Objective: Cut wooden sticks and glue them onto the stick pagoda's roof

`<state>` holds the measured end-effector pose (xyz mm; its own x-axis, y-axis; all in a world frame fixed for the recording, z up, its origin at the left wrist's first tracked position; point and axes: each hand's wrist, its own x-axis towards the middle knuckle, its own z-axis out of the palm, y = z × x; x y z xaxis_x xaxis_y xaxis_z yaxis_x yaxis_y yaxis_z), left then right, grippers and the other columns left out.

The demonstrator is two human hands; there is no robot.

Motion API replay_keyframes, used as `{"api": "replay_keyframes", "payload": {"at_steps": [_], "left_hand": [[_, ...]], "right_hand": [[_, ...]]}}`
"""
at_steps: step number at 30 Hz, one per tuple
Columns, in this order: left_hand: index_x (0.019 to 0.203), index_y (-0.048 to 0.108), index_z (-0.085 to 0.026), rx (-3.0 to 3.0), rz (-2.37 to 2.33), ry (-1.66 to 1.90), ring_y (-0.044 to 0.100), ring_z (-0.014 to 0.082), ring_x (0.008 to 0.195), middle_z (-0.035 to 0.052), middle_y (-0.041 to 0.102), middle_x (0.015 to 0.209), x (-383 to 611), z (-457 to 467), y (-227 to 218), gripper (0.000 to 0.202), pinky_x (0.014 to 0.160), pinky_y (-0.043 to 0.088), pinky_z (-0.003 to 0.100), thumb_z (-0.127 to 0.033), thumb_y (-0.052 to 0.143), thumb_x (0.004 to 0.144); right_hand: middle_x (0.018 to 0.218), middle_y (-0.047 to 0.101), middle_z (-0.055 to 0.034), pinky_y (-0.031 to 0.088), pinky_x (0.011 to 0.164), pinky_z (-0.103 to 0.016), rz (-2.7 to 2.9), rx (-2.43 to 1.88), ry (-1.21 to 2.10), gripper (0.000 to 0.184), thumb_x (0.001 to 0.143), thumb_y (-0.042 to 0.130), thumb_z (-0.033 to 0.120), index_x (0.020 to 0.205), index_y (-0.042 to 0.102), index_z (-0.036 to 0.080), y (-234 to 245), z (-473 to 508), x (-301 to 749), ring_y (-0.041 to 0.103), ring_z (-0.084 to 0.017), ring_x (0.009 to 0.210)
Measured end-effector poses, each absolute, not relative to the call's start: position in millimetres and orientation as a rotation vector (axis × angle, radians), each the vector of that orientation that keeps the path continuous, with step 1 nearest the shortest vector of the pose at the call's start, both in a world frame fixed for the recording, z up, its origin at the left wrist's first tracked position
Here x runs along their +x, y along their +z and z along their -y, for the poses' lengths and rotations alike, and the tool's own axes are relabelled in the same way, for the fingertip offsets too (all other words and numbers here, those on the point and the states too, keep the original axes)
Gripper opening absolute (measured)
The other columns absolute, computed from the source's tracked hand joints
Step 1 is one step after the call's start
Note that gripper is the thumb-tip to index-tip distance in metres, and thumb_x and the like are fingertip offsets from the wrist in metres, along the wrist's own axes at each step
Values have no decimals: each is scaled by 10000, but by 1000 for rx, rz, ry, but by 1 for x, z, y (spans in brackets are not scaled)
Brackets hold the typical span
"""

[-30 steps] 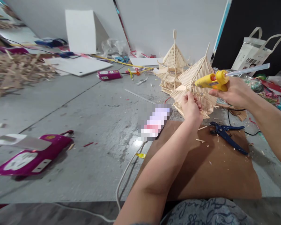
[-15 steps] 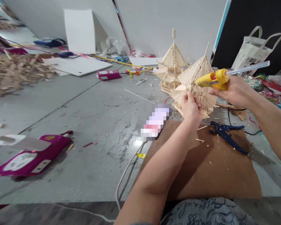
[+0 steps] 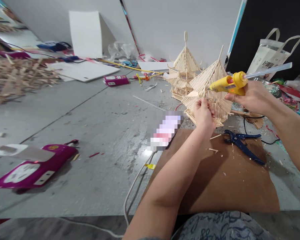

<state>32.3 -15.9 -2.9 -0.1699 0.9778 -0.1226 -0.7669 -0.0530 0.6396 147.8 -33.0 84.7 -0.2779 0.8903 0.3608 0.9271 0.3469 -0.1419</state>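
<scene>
Glue gun point(image 3: 231, 83) sits clamped in our right hand point(image 3: 255, 96), its yellow nozzle point(image 3: 211, 88) pointing toward nine o'clock at a stick house point(image 3: 212, 74), which stands at two o'clock in our view. We keep our left hand point(image 3: 204, 112) bunched, fingers together, at the house's near side; whether it clamps anything, we cannot tell. From this house, blue pliers point(image 3: 240, 142) lie at five o'clock, a phone point(image 3: 170, 128) at eight.

– How is the left arm point(image 3: 168, 186) positioned?
– It is extended from bottom centre toward upper right; the left hand point(image 3: 205, 115) is held right of centre, its fingers pinched together.
– And the right forearm point(image 3: 287, 133)?
– It is angled in from the right edge; the right hand point(image 3: 256, 95) is raised higher, closed in a grip.
</scene>
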Motion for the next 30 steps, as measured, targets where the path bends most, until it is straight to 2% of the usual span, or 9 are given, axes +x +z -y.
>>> {"api": "replay_keyframes", "payload": {"at_steps": [3,9,18,24,30], "left_hand": [[667,355,-189,417,-672,1619,314,19,309,-86,360,518,32,15,-3,224,327,201,176,-254,436,865],[674,359,-190,405,-683,1611,311,18,305,-89,364,515,32,14,-2,220,325,196,174,-269,451,857],[670,366,-188,422,-696,1605,312,11,314,-91,359,526,33,14,-3,248,329,199,170,-326,502,825],[680,374,-189,418,-683,1608,314,12,315,-86,364,533,33,14,-4,232,327,196,174,-313,510,821],[680,372,-188,419,-686,1612,316,11,312,-86,363,535,33,14,-3,221,326,186,173,-296,492,830]], "right_hand": [[721,630,-41,399,604,-305,2228,-1601,-112,362,739,528,518,807,645,182,86,34,148,578,-202,683],[800,642,-50,394,636,-300,2225,-1561,-87,365,736,538,520,862,643,193,88,34,149,588,-212,754],[712,625,-48,388,618,-315,2245,-1610,-159,366,749,512,515,851,647,190,89,33,149,586,-225,719],[818,648,-68,404,655,-321,2229,-1633,-158,391,739,526,507,919,645,181,93,36,145,593,-238,789],[808,648,-47,412,660,-326,2236,-1584,-155,376,747,513,512,944,638,216,89,31,150,597,-239,797]]}}
